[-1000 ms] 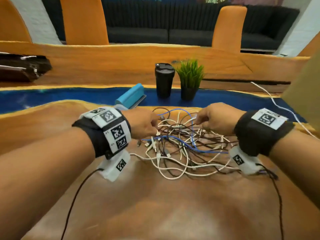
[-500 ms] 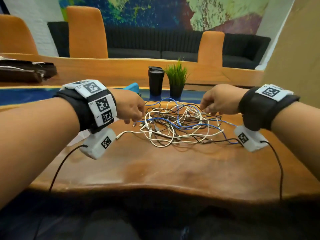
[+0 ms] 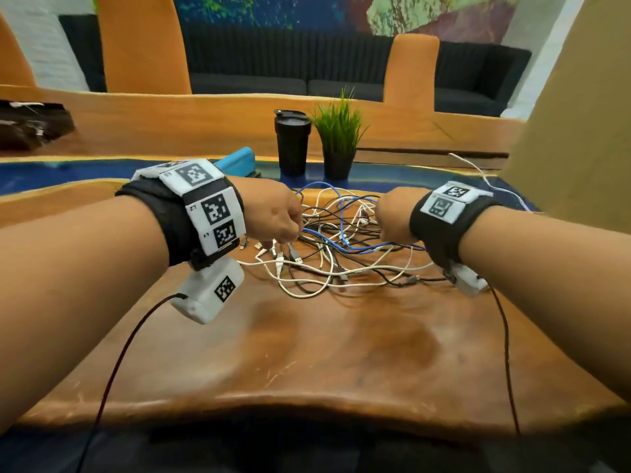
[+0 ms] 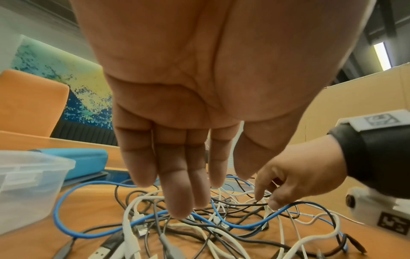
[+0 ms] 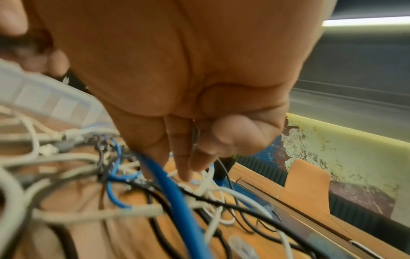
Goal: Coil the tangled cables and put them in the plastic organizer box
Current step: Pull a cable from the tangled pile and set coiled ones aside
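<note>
Head view, from left to right: left hand (image 3: 273, 213) over the pile edge, fingers straight and relaxed in the left wrist view, gripping nothing; tangled cables (image 3: 341, 247) heaped on the wooden table (image 3: 341, 353), none coiled; right hand (image 3: 392, 213) with curled fingers picking at strands, hold uncertain. Plastic organizer box (image 4: 29, 184) beside the pile, apparently without cables. Task hardly begun.

Both forearms are bare, no sleeves. Each wrist has a wide black wristband (image 3: 160, 216) topped with white tiles printed with black square marker codes (image 3: 214, 209). A white camera box (image 3: 208, 290) hangs under each wrist, trailing a thin black cable (image 3: 112, 377).
</note>
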`<state>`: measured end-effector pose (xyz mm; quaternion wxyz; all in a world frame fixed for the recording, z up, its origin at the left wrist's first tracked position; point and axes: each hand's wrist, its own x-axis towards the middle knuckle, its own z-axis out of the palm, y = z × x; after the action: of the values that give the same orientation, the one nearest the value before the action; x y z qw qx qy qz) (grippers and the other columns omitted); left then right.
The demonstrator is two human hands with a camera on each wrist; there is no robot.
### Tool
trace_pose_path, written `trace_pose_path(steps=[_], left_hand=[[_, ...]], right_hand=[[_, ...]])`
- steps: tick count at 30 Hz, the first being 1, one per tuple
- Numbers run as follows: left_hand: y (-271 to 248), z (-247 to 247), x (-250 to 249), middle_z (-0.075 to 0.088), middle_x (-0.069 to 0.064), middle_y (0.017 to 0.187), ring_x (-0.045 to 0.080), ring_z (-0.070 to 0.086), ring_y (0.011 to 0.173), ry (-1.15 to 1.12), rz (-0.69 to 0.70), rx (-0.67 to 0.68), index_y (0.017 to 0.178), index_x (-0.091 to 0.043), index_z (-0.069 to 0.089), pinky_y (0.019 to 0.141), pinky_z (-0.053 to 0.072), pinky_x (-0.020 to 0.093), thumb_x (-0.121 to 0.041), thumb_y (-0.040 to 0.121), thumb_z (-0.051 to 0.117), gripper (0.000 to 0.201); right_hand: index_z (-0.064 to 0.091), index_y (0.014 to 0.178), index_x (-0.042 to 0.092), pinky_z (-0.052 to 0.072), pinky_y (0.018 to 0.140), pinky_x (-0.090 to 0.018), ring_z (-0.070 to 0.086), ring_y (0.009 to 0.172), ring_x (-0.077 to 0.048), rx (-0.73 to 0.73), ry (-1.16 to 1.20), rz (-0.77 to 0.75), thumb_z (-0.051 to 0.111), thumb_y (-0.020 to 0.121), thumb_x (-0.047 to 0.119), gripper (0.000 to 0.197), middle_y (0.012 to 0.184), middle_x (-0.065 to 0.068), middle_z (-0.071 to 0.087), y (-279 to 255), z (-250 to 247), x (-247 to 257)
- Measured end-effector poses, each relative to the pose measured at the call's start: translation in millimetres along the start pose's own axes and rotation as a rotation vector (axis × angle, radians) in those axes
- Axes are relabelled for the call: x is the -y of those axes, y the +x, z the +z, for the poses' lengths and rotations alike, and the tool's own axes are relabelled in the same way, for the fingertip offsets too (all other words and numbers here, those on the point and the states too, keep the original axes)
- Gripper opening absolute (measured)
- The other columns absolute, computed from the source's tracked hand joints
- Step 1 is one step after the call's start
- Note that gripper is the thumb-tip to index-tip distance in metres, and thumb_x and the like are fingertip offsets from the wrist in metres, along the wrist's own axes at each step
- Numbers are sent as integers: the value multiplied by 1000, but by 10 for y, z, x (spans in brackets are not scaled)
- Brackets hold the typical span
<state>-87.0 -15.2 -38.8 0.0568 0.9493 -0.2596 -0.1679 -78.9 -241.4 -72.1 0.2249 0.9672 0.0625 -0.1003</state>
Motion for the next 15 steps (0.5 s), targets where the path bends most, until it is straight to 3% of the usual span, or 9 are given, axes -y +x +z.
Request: trace_pose_path(steps=[2, 5, 10, 13, 15], left_hand=[[46, 17, -3, 67, -11, 67, 3, 64, 63, -7, 3, 12, 104, -23, 68, 62, 46, 23, -24, 94, 58, 15], [54, 34, 5, 72, -7, 73, 4, 65, 64, -19, -12, -15, 105, -25, 68, 63, 48, 24, -24, 93, 58, 16], [-35, 35, -67, 74, -4, 79, 6, 66, 69, -48, -13, -84, 108, -26, 67, 66, 53, 25, -26, 94, 57, 18], [-78, 51, -135, 72, -5, 80, 0, 60, 59, -7, -6, -80, 109, -29, 67, 59, 46, 23, -27, 95, 56, 18], [-111, 83, -178, 72, -5, 82, -4, 59, 52, 27, 7, -87, 107, -30, 67, 57, 43, 22, -26, 93, 55, 18]], right_hand=[[62, 90, 14, 48, 70, -32, 54, 77, -27, 10, -5, 23, 59, 88, 17, 5, 79, -4, 54, 67, 65, 11], [66, 99, 11, 52, 73, -33, 56, 77, -26, -14, 41, 35, 56, 89, 16, 15, 70, -1, 50, 133, 94, -28], [70, 106, 13, 43, 70, -29, 62, 92, -27, 22, 30, -71, 63, 90, 33, 27, 98, -5, 66, 148, 83, -53], [70, 100, 10, 54, 73, -31, 62, 80, -28, 40, -9, -52, 64, 86, 23, 21, 85, -4, 63, 198, 205, 8], [69, 97, 10, 54, 72, -31, 62, 80, -29, -1, 25, -23, 60, 85, 18, 17, 84, -5, 62, 157, 198, 18]])
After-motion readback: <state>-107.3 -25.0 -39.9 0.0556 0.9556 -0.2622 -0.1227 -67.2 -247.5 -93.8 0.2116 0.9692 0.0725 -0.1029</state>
